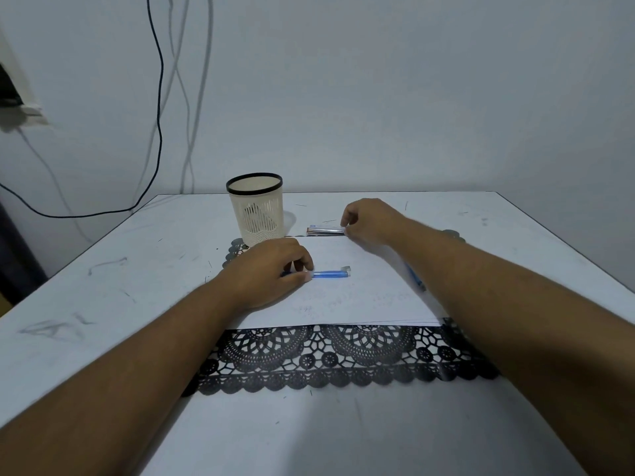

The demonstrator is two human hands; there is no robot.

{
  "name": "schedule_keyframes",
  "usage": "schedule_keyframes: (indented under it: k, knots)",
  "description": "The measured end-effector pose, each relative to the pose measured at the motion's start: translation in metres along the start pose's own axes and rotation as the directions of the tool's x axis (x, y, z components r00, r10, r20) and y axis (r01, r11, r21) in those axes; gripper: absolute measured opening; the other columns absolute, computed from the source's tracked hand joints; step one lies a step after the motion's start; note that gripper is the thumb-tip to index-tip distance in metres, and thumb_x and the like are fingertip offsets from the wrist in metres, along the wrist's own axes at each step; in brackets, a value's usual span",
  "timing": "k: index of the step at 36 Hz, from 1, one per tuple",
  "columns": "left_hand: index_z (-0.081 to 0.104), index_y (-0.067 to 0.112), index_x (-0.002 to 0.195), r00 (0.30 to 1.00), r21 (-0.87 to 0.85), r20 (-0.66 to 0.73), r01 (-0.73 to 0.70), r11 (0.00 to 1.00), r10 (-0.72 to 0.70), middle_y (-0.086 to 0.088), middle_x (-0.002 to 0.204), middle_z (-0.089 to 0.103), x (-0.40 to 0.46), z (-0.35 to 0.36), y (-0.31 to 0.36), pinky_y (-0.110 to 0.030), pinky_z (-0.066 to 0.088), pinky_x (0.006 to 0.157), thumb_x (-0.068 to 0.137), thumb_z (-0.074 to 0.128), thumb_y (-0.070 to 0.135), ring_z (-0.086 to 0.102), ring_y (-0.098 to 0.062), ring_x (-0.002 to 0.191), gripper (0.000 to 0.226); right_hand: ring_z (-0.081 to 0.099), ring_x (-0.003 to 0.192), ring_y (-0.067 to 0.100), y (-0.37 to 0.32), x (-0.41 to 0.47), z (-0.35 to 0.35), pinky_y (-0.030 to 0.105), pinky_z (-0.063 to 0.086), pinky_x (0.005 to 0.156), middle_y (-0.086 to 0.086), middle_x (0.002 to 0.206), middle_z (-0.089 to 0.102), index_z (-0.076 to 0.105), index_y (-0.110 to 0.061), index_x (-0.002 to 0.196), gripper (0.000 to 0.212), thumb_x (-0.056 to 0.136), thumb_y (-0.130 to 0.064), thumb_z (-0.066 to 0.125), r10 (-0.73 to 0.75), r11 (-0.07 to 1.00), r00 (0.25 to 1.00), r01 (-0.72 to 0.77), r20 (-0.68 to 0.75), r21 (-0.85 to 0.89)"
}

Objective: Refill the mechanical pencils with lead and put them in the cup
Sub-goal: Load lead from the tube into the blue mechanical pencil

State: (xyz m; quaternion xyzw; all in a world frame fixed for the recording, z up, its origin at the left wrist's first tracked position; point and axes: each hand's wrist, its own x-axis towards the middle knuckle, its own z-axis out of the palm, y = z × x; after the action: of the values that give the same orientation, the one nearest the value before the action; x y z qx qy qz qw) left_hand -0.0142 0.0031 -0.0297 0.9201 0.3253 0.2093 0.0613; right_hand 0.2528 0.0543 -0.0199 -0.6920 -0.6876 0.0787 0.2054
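Blue pencil (330, 273) at frame centre, tip hidden under my left hand (271, 269) pinching it, while my right hand (369, 221) pinches the half-hidden lead case (324, 230).

Single head-worn wide-angle view, facing forward and down, close over table (103, 304), wall behind

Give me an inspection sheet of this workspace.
Surface: white table, scuffed; black lace mat under paper.
Job's things: blue pencil on paper; second pencil partly under right arm; lead case beyond paper; cup upright, contents not visible.
Clutter: nothing seen.
Grippers: left hand grips blue pencil; right hand pinches lead case.
Cables: black cable on wall.
Surroundings: plain wall.
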Motion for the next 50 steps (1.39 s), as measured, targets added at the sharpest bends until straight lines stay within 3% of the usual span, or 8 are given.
schedule_keyframes:
  k: [14,19,26,32,36,41,46,50]
  knots:
    - [0.071,0.028,0.104,1.0,-0.015,0.004,-0.018,1.0,0.018,0.015,0.09,0.062,0.003,0.004,-0.004,-0.022,0.047,0.072,0.096,0.07,0.034,0.058,-0.003,0.084,0.01,0.065,0.087,0.011,0.003,-0.01,0.0,0.035,0.056,0.075,-0.011,0.09,0.071,0.071,-0.024,0.082,0.008,0.079,-0.019,0.065,-0.045,0.997,0.999,0.047,-0.019,0.062]
    - [0.07,0.03,0.105,1.0,-0.014,0.0,-0.022,1.0,0.022,0.016,0.091,0.061,0.004,0.004,-0.005,-0.019,0.045,0.071,0.096,0.069,0.035,0.057,-0.002,0.084,0.01,0.056,0.076,0.009,-0.002,-0.004,-0.008,0.024,0.041,0.063,-0.011,0.081,0.061,0.072,-0.019,0.097,0.015,0.085,-0.009,0.07,-0.022,0.994,0.999,0.026,-0.034,0.111]
    - [0.071,0.029,0.105,1.0,-0.024,-0.003,-0.021,0.999,0.021,0.016,0.09,0.061,0.004,0.005,-0.004,-0.018,0.045,0.071,0.096,0.069,0.035,0.056,-0.001,0.086,0.011,0.058,0.086,0.014,-0.011,0.003,-0.01,0.022,0.041,0.062,0.0,0.096,0.071,0.08,-0.015,0.105,0.014,0.092,-0.016,0.073,0.033,0.999,0.995,-0.035,0.089,0.02]
    - [0.071,0.029,0.105,1.0,-0.037,-0.004,-0.029,0.999,0.029,0.016,0.091,0.062,0.004,0.006,-0.005,-0.027,0.05,0.074,0.096,0.069,0.034,0.058,-0.003,0.084,0.011,0.063,0.087,0.018,-0.013,0.003,-0.009,0.031,0.049,0.077,0.004,0.099,0.075,0.075,-0.011,0.093,0.01,0.091,-0.02,0.076,0.076,0.996,0.993,-0.08,0.092,0.036]
    - [0.071,0.029,0.105,1.0,-0.057,-0.013,-0.015,0.998,0.014,0.016,0.09,0.063,0.004,0.007,-0.006,-0.029,0.051,0.074,0.096,0.069,0.035,0.059,-0.004,0.085,0.011,0.061,0.086,0.018,-0.015,0.003,-0.018,0.03,0.048,0.075,0.004,0.099,0.074,0.07,-0.014,0.085,0.01,0.09,-0.02,0.077,0.073,0.997,0.983,-0.078,0.167,0.019]
    - [0.071,0.03,0.107,1.0,-0.05,-0.004,-0.006,0.999,0.006,0.016,0.091,0.062,0.006,0.006,-0.005,-0.031,0.052,0.074,0.096,0.067,0.039,0.059,-0.004,0.085,0.014,0.065,0.101,0.021,-0.02,0.005,-0.021,0.037,0.052,0.094,0.002,0.107,0.075,0.079,-0.009,0.105,0.019,0.096,-0.017,0.064,0.09,0.995,0.979,-0.095,0.18,0.015]
    - [0.071,0.029,0.107,1.0,-0.047,0.002,-0.001,0.999,0.001,0.015,0.091,0.062,0.005,0.007,-0.005,-0.031,0.052,0.074,0.097,0.067,0.038,0.058,-0.004,0.084,0.015,0.059,0.095,0.018,-0.023,0.005,-0.018,0.03,0.048,0.088,0.007,0.116,0.075,0.079,-0.007,0.111,0.024,0.101,-0.015,0.059,0.084,0.996,0.983,-0.083,0.166,-0.016]
    - [0.071,0.03,0.108,1.0,-0.05,0.008,0.009,0.999,-0.009,0.016,0.092,0.062,0.006,0.008,-0.005,-0.03,0.051,0.074,0.097,0.066,0.039,0.058,-0.004,0.084,0.015,0.065,0.105,0.023,-0.023,0.008,-0.019,0.038,0.053,0.098,0.005,0.116,0.074,0.079,-0.012,0.108,0.02,0.095,-0.02,0.066,0.116,0.992,0.976,-0.106,0.182,-0.066]
